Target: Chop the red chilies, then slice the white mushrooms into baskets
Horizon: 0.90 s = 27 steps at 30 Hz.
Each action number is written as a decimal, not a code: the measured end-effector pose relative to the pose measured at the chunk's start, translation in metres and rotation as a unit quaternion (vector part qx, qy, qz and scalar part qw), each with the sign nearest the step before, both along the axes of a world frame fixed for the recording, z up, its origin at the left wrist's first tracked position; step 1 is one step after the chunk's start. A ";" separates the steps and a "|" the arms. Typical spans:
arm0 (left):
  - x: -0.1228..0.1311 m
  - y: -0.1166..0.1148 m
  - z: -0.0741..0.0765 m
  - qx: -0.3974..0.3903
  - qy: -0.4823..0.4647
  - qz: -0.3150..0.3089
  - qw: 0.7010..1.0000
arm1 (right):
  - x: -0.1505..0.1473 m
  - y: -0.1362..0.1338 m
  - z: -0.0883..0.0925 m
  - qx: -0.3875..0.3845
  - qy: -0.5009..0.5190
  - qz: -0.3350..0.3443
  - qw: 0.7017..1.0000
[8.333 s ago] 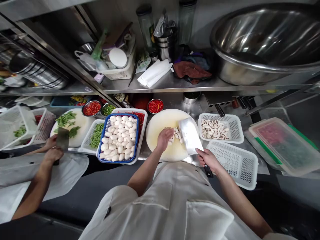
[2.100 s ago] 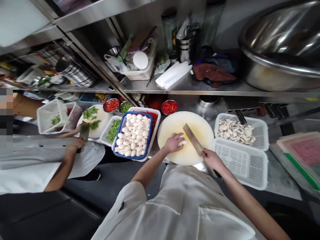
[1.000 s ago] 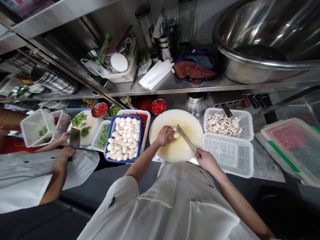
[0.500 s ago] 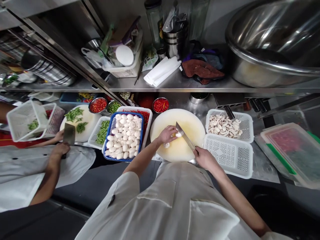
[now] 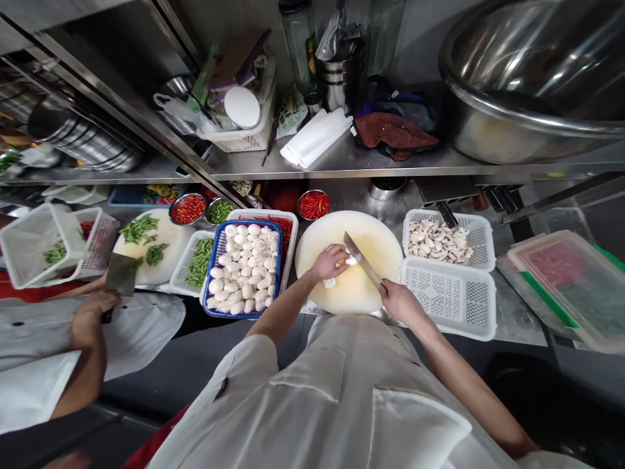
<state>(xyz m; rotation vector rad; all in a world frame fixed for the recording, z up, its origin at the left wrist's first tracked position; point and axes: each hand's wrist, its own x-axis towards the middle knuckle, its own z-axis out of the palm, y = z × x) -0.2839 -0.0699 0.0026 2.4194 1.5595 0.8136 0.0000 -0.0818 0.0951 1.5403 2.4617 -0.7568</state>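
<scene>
On a round white cutting board, my left hand is closed on a white mushroom, its fingers curled over it. My right hand grips the handle of a cleaver, whose blade lies slanted right beside the mushroom. Another mushroom rests on the board just below my left hand. Left of the board, a blue basket is full of whole mushrooms. To the right, a white basket holds sliced mushrooms, and a second white basket sits in front of it.
At left a co-worker's hand holds a cleaver beside a board with cut green vegetables. Bowls of red chillies stand behind. A steel shelf with a large steel bowl overhangs the counter. Lidded boxes lie far right.
My hands keep nearly the same place, with the cleaver still against the mushroom. The co-worker's hand and cleaver have moved left and slightly down, away from the cut greens.
</scene>
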 end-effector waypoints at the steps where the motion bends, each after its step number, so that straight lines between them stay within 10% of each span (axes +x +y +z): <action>1: 0.001 0.000 -0.001 0.003 0.000 0.003 1.000 | 0.004 -0.002 0.002 -0.003 0.005 0.001 1.000; 17: 0.003 -0.001 0.010 0.020 -0.045 -0.018 0.999 | -0.016 0.014 -0.023 -0.012 0.068 -0.017 0.997; 23: -0.018 -0.043 0.002 0.023 -0.125 0.172 0.977 | 0.012 -0.011 -0.018 0.013 0.074 -0.005 0.997; 27: -0.021 -0.057 -0.011 -0.032 -0.099 0.159 0.982 | 0.013 -0.022 -0.015 -0.012 0.034 0.021 0.999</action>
